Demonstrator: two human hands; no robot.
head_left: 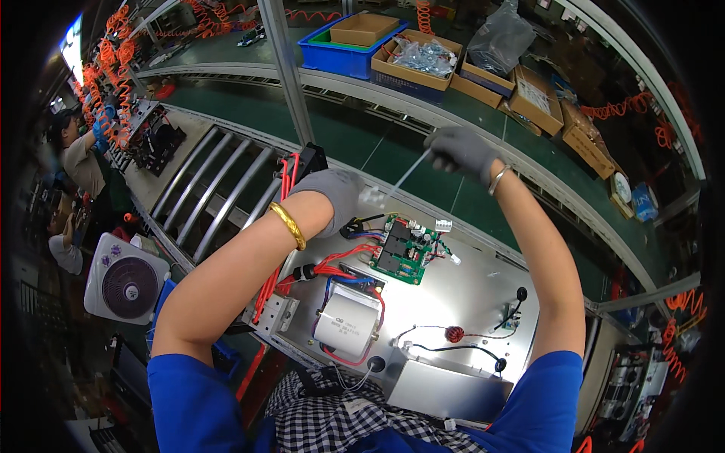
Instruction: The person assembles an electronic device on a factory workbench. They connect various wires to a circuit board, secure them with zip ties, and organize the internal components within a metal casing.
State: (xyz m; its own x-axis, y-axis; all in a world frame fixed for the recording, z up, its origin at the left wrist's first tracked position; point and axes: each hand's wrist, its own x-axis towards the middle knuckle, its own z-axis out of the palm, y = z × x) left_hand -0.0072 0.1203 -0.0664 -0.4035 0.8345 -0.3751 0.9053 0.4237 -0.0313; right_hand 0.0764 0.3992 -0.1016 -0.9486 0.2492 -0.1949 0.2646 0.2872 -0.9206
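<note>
My right hand (459, 152), in a grey glove, is raised beyond the metal panel (461, 298). Its fingers are closed on a thin pale strip (409, 171) that slants down to the left. Near the strip's lower end is a blurred, whitish translucent piece (372, 198), beside my left hand (332, 198). That hand, also gloved, curls over the panel's far left corner with its fingertips hidden; what it grips does not show. Black wires (353, 226) lie just below it. A green circuit board (404, 251) stands nearby, with red wires (343, 260) running to its left.
On the panel are a white cylinder (347, 325), a silver box (449, 389) and a small red coil (454, 334). A metal post (287, 75) rises behind my left hand. Bins and cartons (415, 60) line the far shelf. A fan (130, 279) and people at work are at left.
</note>
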